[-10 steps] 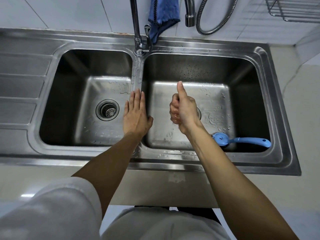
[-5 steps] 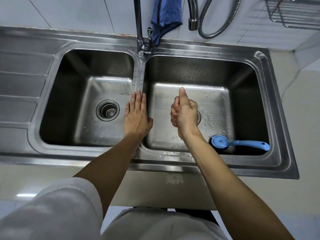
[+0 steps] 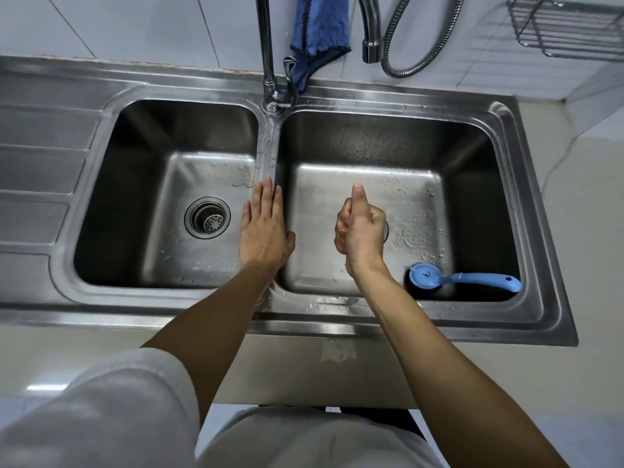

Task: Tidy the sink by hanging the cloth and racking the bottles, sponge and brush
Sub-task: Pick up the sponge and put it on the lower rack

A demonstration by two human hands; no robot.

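A blue cloth hangs on the wall behind the tap. A blue brush lies in the front right corner of the right basin, head to the left, handle pointing right. My left hand is flat, palm down, fingers together, over the divider between the two basins of the steel sink, and holds nothing. My right hand hovers over the right basin as a fist with the thumb pointing up, nothing in it. The brush is to the right of that wrist, apart from it. No bottles or sponge are in view.
A tall tap rises at the back of the divider, with a second spout and a coiled metal hose to its right. A wire rack is fixed to the wall at the top right. The left basin has a drain strainer.
Both hands have drifted slightly nearer to me in the view as the camera tilted up a little. Their poses are the same and the brush has not moved.
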